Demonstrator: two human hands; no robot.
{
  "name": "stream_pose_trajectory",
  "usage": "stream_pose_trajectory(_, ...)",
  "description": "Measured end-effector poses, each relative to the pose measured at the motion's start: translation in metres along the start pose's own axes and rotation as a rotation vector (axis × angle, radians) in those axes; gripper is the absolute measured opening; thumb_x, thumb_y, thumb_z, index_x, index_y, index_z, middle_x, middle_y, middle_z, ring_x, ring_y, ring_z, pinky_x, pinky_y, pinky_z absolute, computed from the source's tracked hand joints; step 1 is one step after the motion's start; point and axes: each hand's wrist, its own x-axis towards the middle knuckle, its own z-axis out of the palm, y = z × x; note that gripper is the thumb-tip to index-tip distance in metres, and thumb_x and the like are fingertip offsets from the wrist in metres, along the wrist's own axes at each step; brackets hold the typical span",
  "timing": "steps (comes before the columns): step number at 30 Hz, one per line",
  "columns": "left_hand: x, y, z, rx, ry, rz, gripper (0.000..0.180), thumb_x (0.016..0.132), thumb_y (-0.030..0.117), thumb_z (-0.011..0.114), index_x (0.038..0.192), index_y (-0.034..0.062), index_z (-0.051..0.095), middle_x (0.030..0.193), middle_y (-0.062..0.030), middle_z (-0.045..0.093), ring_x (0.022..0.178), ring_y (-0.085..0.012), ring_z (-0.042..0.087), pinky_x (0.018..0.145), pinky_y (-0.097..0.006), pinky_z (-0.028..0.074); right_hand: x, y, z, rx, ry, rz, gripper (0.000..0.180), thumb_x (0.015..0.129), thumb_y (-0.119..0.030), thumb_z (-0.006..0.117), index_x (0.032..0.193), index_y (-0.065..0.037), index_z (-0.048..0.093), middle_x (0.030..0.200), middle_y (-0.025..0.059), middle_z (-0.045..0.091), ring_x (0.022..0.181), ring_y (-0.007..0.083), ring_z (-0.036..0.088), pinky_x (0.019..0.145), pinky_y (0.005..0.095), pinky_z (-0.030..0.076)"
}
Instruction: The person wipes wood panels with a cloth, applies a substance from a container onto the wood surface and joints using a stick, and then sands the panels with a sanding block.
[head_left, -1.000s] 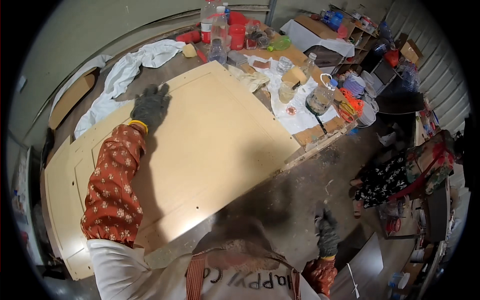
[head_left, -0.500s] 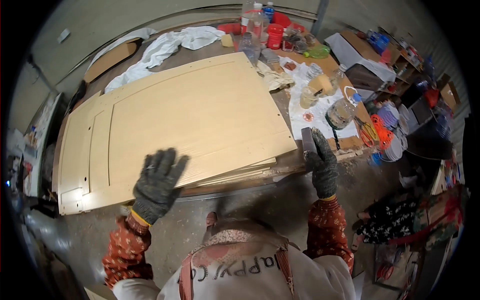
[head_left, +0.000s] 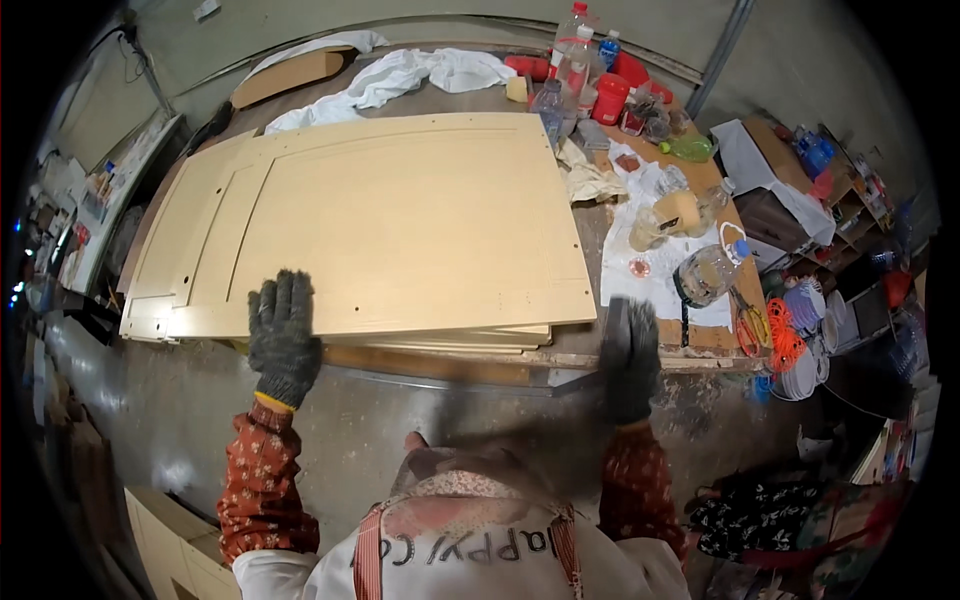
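Observation:
A cream panel (head_left: 420, 220) with grooved rectangles and small holes lies flat on a stack of similar boards (head_left: 480, 341). My left hand (head_left: 283, 338), in a dark grey knit glove, rests with fingers stretched out over the panel's near edge, left of its middle. Beyond the panel's near right corner is my gloved right hand (head_left: 632, 362), smeared by motion. A grey sanding block (head_left: 614, 318) shows along its inner side, gripped by the fingers; glove and blur partly hide it.
White paper (head_left: 625, 225) at the right carries a blue-capped bottle (head_left: 706, 275) and cut plastic containers. Scissors (head_left: 750, 325) and orange cord (head_left: 787, 335) lie near the table's right end. White cloth (head_left: 400, 80) and several bottles stand along the back. Patterned fabric (head_left: 760, 520) is at lower right.
The view has turned, shifting the table's contents rightward in the picture. My left hand has moved left along the panel's near edge, its fingers drawn closer together. My right hand now blurs, block still held.

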Motion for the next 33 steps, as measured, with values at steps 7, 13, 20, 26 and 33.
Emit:
stream_pose_trajectory(7,0.018,0.064,-0.005,-0.016,0.060,0.213,0.063,0.075,0.008,0.050,0.136,-0.0007,0.040,0.137,-0.0230,0.043,0.124,-0.0404,0.042,0.109,-0.053,0.024,0.100,0.022,-0.002,0.427,0.025,-0.017,0.049,0.084,-0.020,0.058,0.131,-0.008,0.049,0.135,0.0143,0.048,0.124,0.0347,0.044,0.104,0.0427,0.037)
stream_pose_trajectory(13,0.014,0.065,0.009,-0.126,0.155,0.214,0.073,0.063,0.002,0.053,0.136,0.0046,0.043,0.137,-0.0194,0.044,0.129,-0.0363,0.040,0.110,-0.050,0.026,0.132,-0.003,0.009,0.172,-0.189,-0.331,0.042,0.077,-0.023,0.058,0.118,-0.013,0.058,0.123,0.0165,0.054,0.112,0.0329,0.051,0.090,0.0464,0.044)
stream_pose_trajectory(20,0.017,0.065,0.013,-0.222,0.229,0.200,0.073,0.060,0.000,0.054,0.132,0.0052,0.048,0.132,-0.0171,0.050,0.126,-0.0343,0.045,0.108,-0.049,0.030,0.148,-0.006,0.011,0.101,-0.212,-0.366,0.043,0.076,-0.026,0.057,0.117,-0.010,0.059,0.115,0.0171,0.058,0.112,0.0321,0.051,0.093,0.0465,0.042)
stream_pose_trajectory(26,0.011,0.064,0.002,-0.230,0.270,0.194,0.073,0.056,0.001,0.055,0.128,0.0056,0.053,0.130,-0.0147,0.053,0.124,-0.0330,0.048,0.108,-0.048,0.033,0.167,-0.024,-0.004,-0.007,-0.640,-0.241,0.046,0.081,-0.026,0.054,0.123,-0.008,0.054,0.126,0.0192,0.051,0.118,0.0352,0.047,0.092,0.0473,0.044)
stream_pose_trajectory(33,0.015,0.060,0.010,-0.226,0.308,0.253,0.071,0.055,0.003,0.056,0.126,0.0075,0.057,0.129,-0.0156,0.054,0.122,-0.0338,0.049,0.105,-0.049,0.036,0.197,-0.005,0.057,-0.067,-0.390,-0.322,0.045,0.084,-0.024,0.053,0.125,-0.007,0.053,0.121,0.0183,0.056,0.114,0.0331,0.052,0.100,0.0453,0.038)
